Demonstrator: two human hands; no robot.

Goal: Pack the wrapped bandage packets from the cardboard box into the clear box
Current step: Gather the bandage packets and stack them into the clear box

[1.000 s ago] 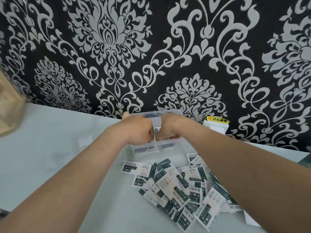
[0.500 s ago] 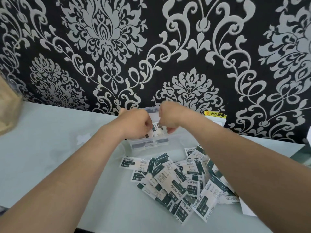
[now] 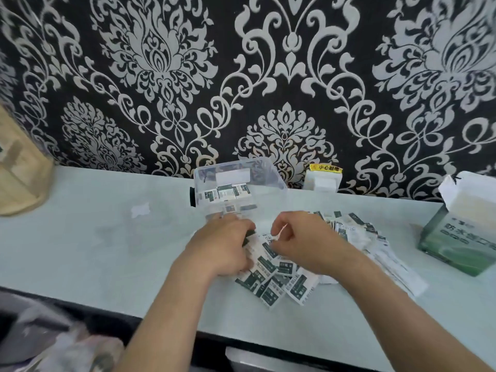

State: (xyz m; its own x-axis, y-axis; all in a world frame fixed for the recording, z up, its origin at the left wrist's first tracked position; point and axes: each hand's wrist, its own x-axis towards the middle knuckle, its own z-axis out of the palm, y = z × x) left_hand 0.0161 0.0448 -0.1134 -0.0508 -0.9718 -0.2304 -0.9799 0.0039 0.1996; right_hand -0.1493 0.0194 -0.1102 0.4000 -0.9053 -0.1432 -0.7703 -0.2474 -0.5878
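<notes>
A clear plastic box [image 3: 271, 181] stands at the back of the pale counter with a few wrapped bandage packets [image 3: 226, 193] standing inside. A loose pile of white-and-green packets [image 3: 284, 275] lies in front of it. My left hand [image 3: 222, 248] rests curled on the left edge of the pile, gripping packets. My right hand [image 3: 303, 244] is over the pile's middle and pinches a packet by its edge. The green cardboard box [image 3: 461, 237] stands open at the far right.
A white wall socket cover with a yellow label [image 3: 323, 178] sits behind the clear box. A wooden object [image 3: 18, 178] stands at the far left. The counter's dark front edge [image 3: 107, 315] runs below, with blurred things underneath.
Both hands have drawn back from the clear box down to the loose pile. The view has shifted, bringing the green cardboard box into sight.
</notes>
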